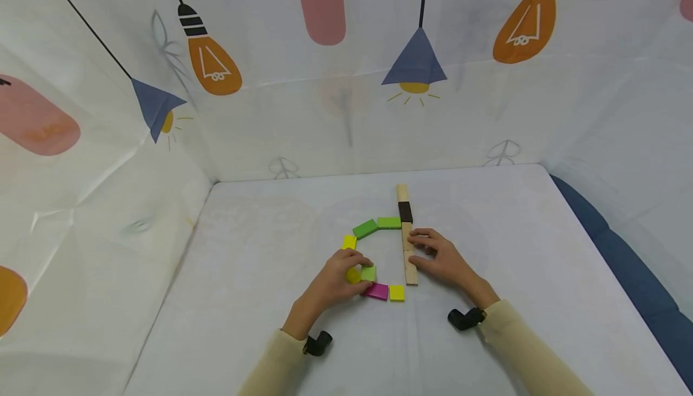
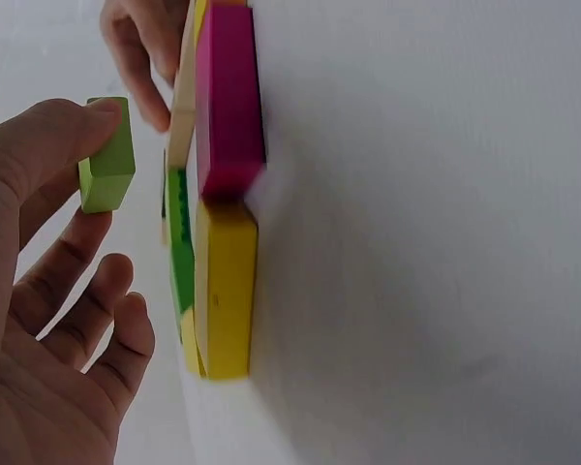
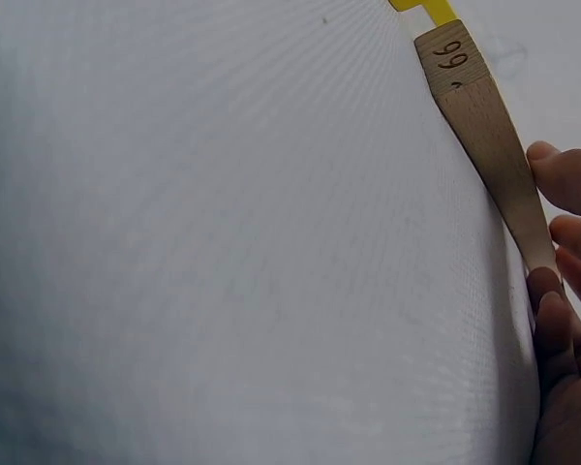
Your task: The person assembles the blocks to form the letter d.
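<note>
My left hand (image 1: 334, 280) pinches a light green block (image 2: 109, 160) between thumb and fingers, above a curve of blocks. This curve has two green blocks (image 1: 365, 229), a yellow block (image 1: 349, 242) partly behind the fingers, another yellow block (image 1: 353, 275), a magenta block (image 1: 376, 290) and a yellow end block (image 1: 397, 293). Beside it runs a straight row of a pale block (image 1: 402, 192), a black block (image 1: 405, 212) and plain wooden blocks (image 1: 410, 269). Along the row's right side lies my right hand (image 1: 441, 257), its fingertips at the wooden blocks.
The blocks lie on a white-covered table (image 1: 243, 221). Behind and to the left hangs a white sheet (image 1: 352, 119) printed with lamps and bulbs. A dark blue padded seat (image 1: 628, 251) stands past the table's right edge.
</note>
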`<state>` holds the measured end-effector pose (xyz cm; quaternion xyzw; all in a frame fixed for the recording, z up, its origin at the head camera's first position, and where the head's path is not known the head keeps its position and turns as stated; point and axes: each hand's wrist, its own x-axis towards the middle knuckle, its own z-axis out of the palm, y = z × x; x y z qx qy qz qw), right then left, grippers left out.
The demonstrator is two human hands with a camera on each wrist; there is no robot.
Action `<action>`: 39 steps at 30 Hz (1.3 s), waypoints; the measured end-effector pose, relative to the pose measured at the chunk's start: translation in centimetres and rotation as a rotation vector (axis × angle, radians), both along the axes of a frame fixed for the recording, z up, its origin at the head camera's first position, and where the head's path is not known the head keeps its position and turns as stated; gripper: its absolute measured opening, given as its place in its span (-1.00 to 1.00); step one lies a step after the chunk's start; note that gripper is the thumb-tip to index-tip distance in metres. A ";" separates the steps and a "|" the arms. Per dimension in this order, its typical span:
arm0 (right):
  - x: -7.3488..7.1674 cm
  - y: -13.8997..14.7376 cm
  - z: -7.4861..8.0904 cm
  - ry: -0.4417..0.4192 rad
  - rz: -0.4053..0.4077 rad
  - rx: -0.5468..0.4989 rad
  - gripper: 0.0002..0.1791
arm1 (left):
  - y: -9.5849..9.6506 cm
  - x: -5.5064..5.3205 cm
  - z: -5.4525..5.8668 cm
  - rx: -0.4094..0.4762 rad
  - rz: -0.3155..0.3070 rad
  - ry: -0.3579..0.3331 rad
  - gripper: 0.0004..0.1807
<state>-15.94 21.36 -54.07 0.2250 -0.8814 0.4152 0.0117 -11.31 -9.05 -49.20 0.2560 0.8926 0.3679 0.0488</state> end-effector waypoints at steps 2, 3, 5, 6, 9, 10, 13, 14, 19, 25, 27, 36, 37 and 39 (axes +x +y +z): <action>0.0 0.0 0.0 0.005 0.000 0.000 -0.51 | 0.8 0.2 0.0 -0.007 -0.015 -0.003 -0.66; 0.0 0.0 0.1 0.008 0.001 -0.001 -0.51 | 1.1 0.3 0.0 -0.008 -0.023 -0.005 -0.65; 0.0 0.0 0.1 0.013 0.001 -0.001 -0.51 | 1.8 0.4 0.0 -0.011 -0.039 -0.004 -0.64; 0.0 0.0 0.1 0.015 0.001 0.000 -0.51 | 2.1 0.5 0.0 -0.015 -0.048 0.000 -0.64; 0.1 0.1 0.0 0.019 0.000 0.008 -0.51 | 2.8 0.6 -0.1 -0.020 -0.072 -0.002 -0.65; 0.1 0.1 0.0 0.019 -0.001 0.012 -0.51 | 3.0 0.7 -0.1 -0.025 -0.075 -0.004 -0.66; 0.1 0.2 -0.1 0.020 -0.002 0.019 -0.51 | 3.5 0.7 -0.2 -0.040 -0.078 -0.015 -0.67; 0.1 0.2 -0.2 0.021 -0.001 0.017 -0.51 | 3.6 0.7 -0.2 -0.043 -0.077 -0.016 -0.67; 0.0 0.2 0.0 0.023 0.005 0.002 -0.51 | 4.0 0.6 -0.3 -0.049 -0.067 -0.020 -0.66; 0.0 0.1 0.2 0.021 0.004 0.007 -0.51 | 4.6 0.4 -0.4 -0.019 -0.065 -0.001 -0.67; 0.0 0.1 0.2 0.020 0.004 0.005 -0.50 | 4.9 0.5 -0.4 -0.007 -0.069 0.008 -0.67; 0.0 0.2 0.1 0.047 0.009 0.000 -0.51 | 6.2 0.8 -0.7 0.033 -0.086 0.018 -0.66; 0.0 0.2 0.1 0.049 0.010 -0.001 -0.51 | 6.4 0.8 -0.8 0.037 -0.090 0.024 -0.65; 0.0 0.2 0.1 0.048 0.011 -0.001 -0.51 | 6.6 0.8 -1.1 0.044 -0.098 0.035 -0.64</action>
